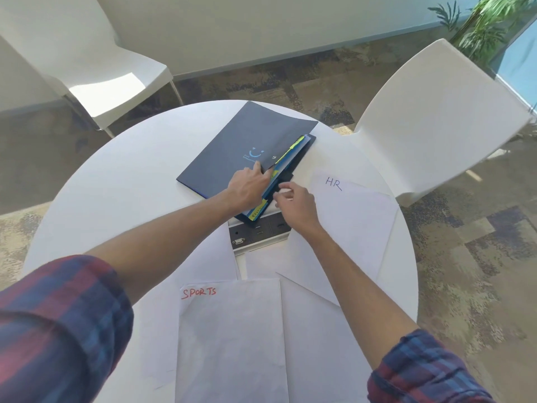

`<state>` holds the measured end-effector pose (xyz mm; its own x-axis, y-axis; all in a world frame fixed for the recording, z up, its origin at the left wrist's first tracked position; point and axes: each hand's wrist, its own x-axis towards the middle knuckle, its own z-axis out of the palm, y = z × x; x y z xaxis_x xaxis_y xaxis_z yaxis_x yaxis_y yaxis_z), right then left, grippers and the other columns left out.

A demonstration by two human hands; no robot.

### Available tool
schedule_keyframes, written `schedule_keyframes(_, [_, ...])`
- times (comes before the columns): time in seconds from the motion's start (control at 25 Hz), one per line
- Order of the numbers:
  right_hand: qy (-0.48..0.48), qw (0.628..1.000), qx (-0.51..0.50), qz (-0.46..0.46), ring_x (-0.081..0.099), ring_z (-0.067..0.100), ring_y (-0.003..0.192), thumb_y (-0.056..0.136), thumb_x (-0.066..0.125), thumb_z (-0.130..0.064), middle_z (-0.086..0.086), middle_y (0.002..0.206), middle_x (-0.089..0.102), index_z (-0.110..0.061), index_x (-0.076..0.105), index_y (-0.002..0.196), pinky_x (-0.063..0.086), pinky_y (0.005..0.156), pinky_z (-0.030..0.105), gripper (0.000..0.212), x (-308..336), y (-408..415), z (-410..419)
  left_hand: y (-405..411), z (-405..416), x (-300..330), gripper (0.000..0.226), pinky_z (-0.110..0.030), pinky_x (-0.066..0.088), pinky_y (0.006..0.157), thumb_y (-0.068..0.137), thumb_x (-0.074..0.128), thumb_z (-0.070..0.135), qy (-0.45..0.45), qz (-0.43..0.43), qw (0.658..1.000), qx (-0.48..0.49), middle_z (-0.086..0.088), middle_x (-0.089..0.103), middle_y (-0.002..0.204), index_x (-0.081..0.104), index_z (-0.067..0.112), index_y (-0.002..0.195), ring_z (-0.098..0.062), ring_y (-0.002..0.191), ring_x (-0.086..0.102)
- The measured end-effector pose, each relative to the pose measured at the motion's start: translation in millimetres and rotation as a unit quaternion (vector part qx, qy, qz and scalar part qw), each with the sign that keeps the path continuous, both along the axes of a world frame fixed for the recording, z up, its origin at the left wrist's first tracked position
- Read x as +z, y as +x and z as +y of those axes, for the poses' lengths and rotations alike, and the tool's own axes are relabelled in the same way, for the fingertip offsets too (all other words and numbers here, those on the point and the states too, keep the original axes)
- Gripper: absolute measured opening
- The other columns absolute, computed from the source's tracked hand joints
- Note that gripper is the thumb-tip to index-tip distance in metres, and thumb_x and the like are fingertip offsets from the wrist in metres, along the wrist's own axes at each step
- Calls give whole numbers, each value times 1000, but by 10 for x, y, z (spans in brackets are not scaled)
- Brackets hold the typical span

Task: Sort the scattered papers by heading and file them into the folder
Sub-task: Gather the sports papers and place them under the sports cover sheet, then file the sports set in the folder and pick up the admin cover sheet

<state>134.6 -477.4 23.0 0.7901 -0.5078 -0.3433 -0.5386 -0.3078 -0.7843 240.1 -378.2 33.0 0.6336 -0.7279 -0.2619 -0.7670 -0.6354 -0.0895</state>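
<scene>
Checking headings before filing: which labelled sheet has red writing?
The SPORTS sheet, nearest the person, has red lettering; the HR sheet by the right hand is written in blue.
</scene>
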Motion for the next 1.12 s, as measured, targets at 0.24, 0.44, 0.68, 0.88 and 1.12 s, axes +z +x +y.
schedule_keyframes(0.24, [-55, 998, 22, 14, 67, 10, 95, 93, 60, -28, -7, 100, 73, -21, 67, 117, 53, 89, 32, 26, -56, -967, 113, 53, 163, -206, 65, -41, 49, 80, 99, 44, 13, 25, 32, 999, 26, -24, 28, 150, 17, 29, 155, -36, 116, 50])
schedule_keyframes(0.44, [-109, 993, 45, 13, 66, 7, 98, 95, 59, -28, -11, 101, 72, -22, 67, 119, 54, 87, 33, 27, -146, -1625, 279, -165, 344, -91, 48, -47, 46, 93, 104, 35, 24, 1, 92, 995, 31, -18, 26, 155, 32, 31, 151, -41, 124, 48])
schedule_keyframes(0.68, [-117, 989, 77, 38, 67, 8, 93, 95, 58, -28, -11, 98, 72, -21, 68, 116, 49, 79, 27, 25, -135, -2107, 575, -1263, 1095, -54, 28, -38, 53, 79, 96, 51, 27, -208, 96, 966, 119, 2, 60, 126, 62, 17, 120, -28, 102, 63])
schedule_keyframes(0.88, [-177, 979, 56, 86, 65, 14, 103, 93, 58, -32, -9, 113, 68, -20, 64, 123, 49, 84, 32, 32, -196, -2464, 641, -2331, 1783, -225, 34, -38, 47, 91, 92, 57, 28, -266, 102, 939, 194, -4, 63, 129, 66, 10, 119, -30, 113, 62])
schedule_keyframes(1.12, [-245, 951, 116, 150, 41, 24, 138, 95, 56, -31, 3, 153, 41, -13, 48, 142, 40, 105, 37, 51, -257, -2746, 398, -2870, 1839, -448, 62, -44, 17, 119, 95, 47, 51, -127, 150, 962, 189, -7, 21, 163, 38, 21, 149, -26, 152, 14])
